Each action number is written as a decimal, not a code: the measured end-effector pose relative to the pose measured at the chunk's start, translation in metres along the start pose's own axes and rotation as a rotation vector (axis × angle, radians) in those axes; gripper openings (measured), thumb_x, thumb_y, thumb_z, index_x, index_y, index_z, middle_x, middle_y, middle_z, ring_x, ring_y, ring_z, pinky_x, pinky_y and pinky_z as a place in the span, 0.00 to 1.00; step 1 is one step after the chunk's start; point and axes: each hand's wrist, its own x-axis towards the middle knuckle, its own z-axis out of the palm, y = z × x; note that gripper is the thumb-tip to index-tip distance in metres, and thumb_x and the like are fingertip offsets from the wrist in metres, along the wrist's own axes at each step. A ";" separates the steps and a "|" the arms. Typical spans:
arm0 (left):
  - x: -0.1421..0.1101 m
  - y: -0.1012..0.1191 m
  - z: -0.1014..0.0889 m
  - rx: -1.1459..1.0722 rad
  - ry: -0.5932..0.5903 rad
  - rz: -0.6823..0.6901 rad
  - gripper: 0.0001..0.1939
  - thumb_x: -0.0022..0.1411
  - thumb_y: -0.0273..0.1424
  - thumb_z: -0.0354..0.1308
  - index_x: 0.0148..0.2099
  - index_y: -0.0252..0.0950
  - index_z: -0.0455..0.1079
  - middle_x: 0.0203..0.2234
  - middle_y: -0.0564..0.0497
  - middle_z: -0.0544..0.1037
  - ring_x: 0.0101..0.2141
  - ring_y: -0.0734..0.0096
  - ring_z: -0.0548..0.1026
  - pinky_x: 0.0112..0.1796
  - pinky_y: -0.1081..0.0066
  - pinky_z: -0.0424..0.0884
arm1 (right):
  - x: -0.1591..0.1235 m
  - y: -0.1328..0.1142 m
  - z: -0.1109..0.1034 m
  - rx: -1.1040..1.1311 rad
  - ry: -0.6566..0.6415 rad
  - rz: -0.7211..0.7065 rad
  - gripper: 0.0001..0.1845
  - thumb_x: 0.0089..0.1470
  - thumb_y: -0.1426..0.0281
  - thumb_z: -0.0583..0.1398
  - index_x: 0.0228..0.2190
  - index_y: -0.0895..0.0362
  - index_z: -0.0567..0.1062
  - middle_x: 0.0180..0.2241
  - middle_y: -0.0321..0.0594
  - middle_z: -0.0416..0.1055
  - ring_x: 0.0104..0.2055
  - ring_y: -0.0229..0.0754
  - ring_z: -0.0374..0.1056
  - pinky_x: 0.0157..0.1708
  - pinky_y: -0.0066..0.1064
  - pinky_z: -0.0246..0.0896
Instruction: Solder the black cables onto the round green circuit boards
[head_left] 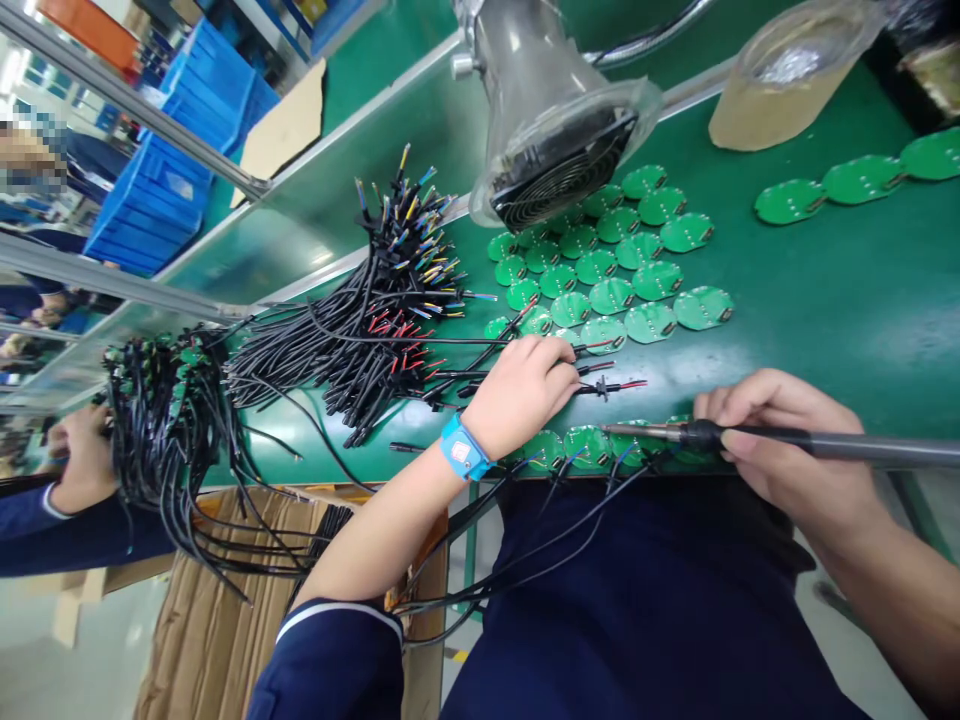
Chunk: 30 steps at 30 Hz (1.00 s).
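- The person's right hand (814, 490) has its grip closed round the handle of an iron (780, 438); the tip points left, over the near row of boards (589, 447); whether it touches one, I cannot tell.
- Those boards lie along the near edge of the green table (825, 290); thin wires join several to black leads (570, 565) that droop over the edge by the person's lap.
- The left hand (521, 390), with a blue band (463, 450) at its wrist, lies over loose cables (626, 385) with red ends; its fingers curl down, but I cannot tell whether that grip pinches one.
- Beyond it sit rows of more boards (611, 297); a fan (566, 170) in clear wrap leans above them; a cup (772, 100) stands farther right.
- To the left lies a heap of black cables (300, 345), many with coloured ends; a co-worker's hand (79, 445) is beside a hanging bunch (169, 390); a carton (217, 600) sits below.
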 end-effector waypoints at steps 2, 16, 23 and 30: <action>-0.009 0.002 -0.009 -0.052 0.069 0.010 0.06 0.64 0.29 0.49 0.38 0.33 0.65 0.39 0.46 0.71 0.41 0.67 0.67 0.42 0.65 0.67 | 0.000 -0.002 -0.001 0.048 -0.038 -0.008 0.06 0.47 0.67 0.60 0.26 0.54 0.66 0.25 0.35 0.64 0.27 0.38 0.61 0.26 0.33 0.55; -0.065 0.047 -0.001 -0.418 -0.034 -0.487 0.01 0.61 0.26 0.52 0.36 0.34 0.64 0.38 0.46 0.66 0.42 0.67 0.67 0.45 0.64 0.67 | 0.006 -0.015 0.017 -0.169 -0.277 -0.095 0.05 0.48 0.68 0.59 0.28 0.53 0.66 0.24 0.35 0.67 0.22 0.36 0.65 0.19 0.27 0.57; -0.066 0.047 0.000 -0.375 -0.009 -0.476 0.01 0.59 0.25 0.53 0.35 0.34 0.65 0.37 0.47 0.68 0.40 0.68 0.68 0.43 0.64 0.69 | 0.010 -0.023 0.021 -0.441 -0.317 -0.152 0.05 0.46 0.68 0.60 0.29 0.52 0.68 0.21 0.33 0.71 0.21 0.36 0.66 0.16 0.25 0.58; -0.067 0.049 0.005 -0.308 0.028 -0.454 0.01 0.59 0.26 0.54 0.35 0.33 0.65 0.36 0.46 0.69 0.40 0.68 0.69 0.42 0.66 0.69 | 0.011 -0.024 0.022 -0.502 -0.318 -0.193 0.05 0.44 0.68 0.60 0.28 0.52 0.69 0.22 0.33 0.72 0.21 0.37 0.68 0.16 0.25 0.58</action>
